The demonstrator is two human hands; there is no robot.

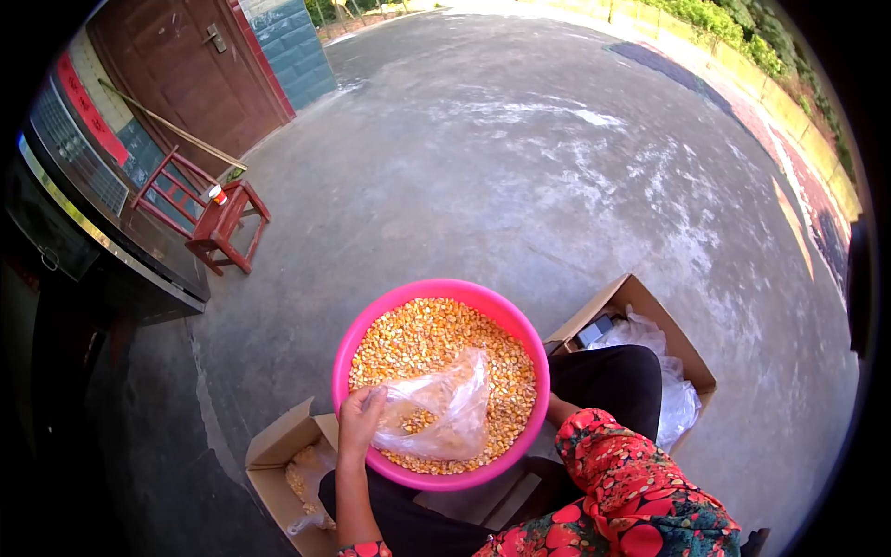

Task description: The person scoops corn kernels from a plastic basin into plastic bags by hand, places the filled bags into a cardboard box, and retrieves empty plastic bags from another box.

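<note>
A pink basin point(535, 348) full of yellow corn kernels point(422, 325) sits at my lap, between my knees. Pinched in my left hand point(360, 420), at the basin's left rim, is the edge of a clear plastic bag point(464, 408). The bag lies over the kernels, and some kernels show through it. My right hand point(562, 409) is beside the basin's right rim, mostly hidden by the rim and my sleeve. Its fingers do not show, so I cannot tell what it holds.
On my right stands an open cardboard box point(682, 348) holding clear plastic bags point(677, 408). Another cardboard box point(278, 436), with bagged corn, is on my left. A red wooden chair point(218, 223) bearing a paper cup point(217, 195) stands near the brown door point(176, 74).
</note>
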